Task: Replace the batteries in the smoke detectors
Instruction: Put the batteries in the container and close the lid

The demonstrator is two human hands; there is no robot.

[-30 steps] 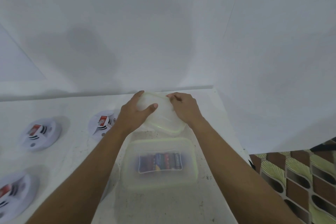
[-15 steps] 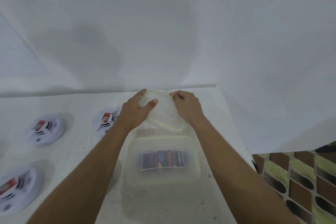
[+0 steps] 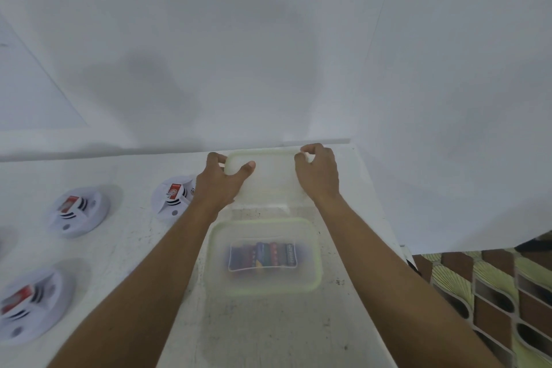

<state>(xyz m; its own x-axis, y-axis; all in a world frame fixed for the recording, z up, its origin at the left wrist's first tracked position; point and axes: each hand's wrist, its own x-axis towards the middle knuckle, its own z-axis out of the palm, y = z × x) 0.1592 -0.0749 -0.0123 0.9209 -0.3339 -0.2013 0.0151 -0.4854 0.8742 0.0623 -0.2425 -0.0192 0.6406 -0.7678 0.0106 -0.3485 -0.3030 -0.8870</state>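
Note:
A translucent plastic lid [image 3: 268, 176] with a pale green rim lies at the far end of the white table, close to the wall. My left hand [image 3: 219, 185] grips its left edge, thumb on top. My right hand [image 3: 318, 173] grips its right edge with curled fingers. Nearer to me stands the open translucent box [image 3: 313, 254], with a pack of batteries [image 3: 263, 257] inside. Three white round smoke detectors with red labels lie to the left: one [image 3: 171, 197] by my left wrist, one [image 3: 79, 212] further left, one [image 3: 30, 305] at the near left.
The white table [image 3: 134, 248] ends on the right at an edge [image 3: 388, 233]; beyond it is a patterned brown and green floor [image 3: 493, 293]. White walls close the back and the right side.
Both hands have carried the lid further from me toward the wall and laid it flatter, squared to the table's back edge. The box with the batteries stays put.

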